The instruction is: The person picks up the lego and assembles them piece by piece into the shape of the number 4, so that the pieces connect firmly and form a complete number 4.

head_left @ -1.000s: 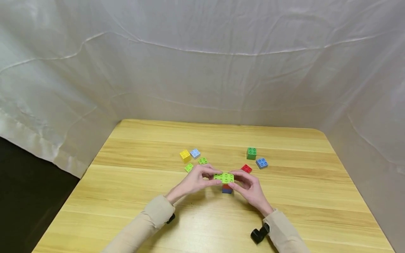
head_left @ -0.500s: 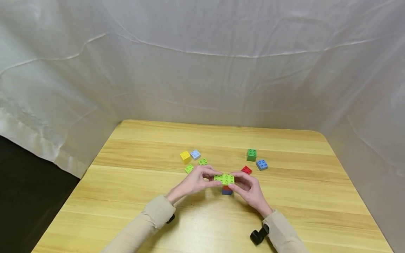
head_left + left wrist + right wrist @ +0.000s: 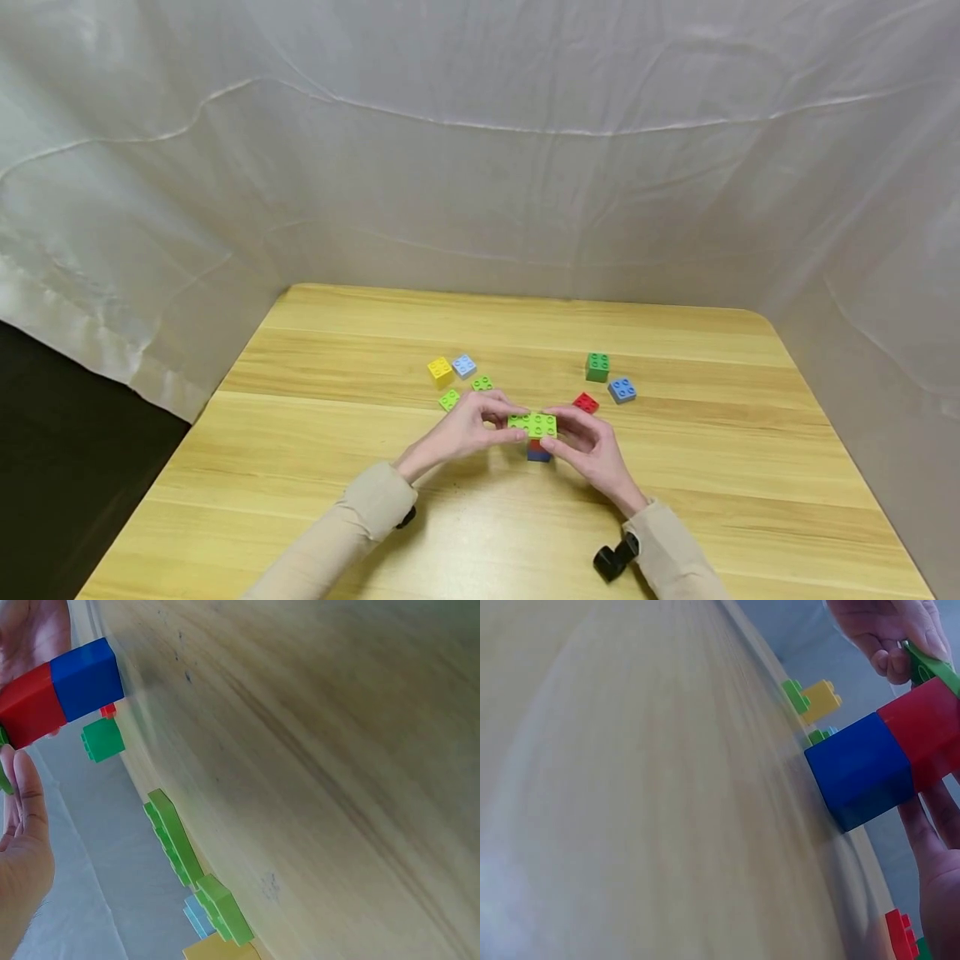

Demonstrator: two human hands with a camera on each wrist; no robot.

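A flat lime green building brick point(image 3: 532, 426) lies across the top of a red brick point(image 3: 30, 705), and under that is a blue brick point(image 3: 86, 679). My left hand point(image 3: 472, 425) pinches the left end of the lime brick between thumb and fingers. From the right side my right hand point(image 3: 596, 450) grips the stack, thumb in front and fingers behind. Its fingers lie against the red brick in the right wrist view; how far they also hold the lime one is hidden. The blue brick's underside stands close to the wooden table point(image 3: 465, 533).
Behind my left hand lie a yellow brick point(image 3: 440, 372), a light blue brick point(image 3: 464, 366) and two lime bricks point(image 3: 449, 400). Beyond my right hand are a red brick point(image 3: 587, 402), a green brick point(image 3: 597, 367) and a blue brick point(image 3: 622, 390). Pale curtain point(image 3: 525, 192) borders the table.
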